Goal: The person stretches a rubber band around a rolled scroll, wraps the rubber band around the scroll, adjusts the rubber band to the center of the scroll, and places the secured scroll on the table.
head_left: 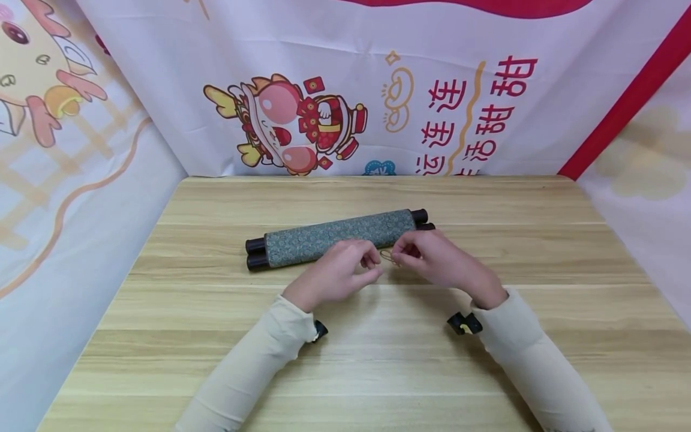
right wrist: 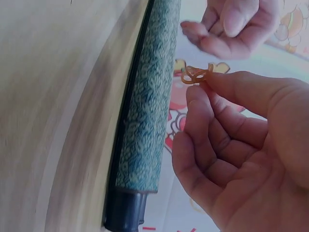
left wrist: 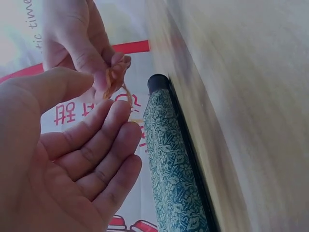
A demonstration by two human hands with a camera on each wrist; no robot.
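Note:
A rolled scroll with green-blue patterned fabric and dark rod ends lies slantwise on the table. My right hand, just in front of its right end, pinches an orange-tan rubber band between thumb and index finger. The band hangs in small tangled loops; whether it is one or more I cannot tell. My left hand is in front of the scroll's middle, close to the band but apart from the right hand. Its fingers are loosely bent, with nothing held in the palm.
The wooden table reaches back to a white printed cloth hanging behind it. More printed cloth hangs along the left side. A small black device sits at the right cuff, another at the left cuff.

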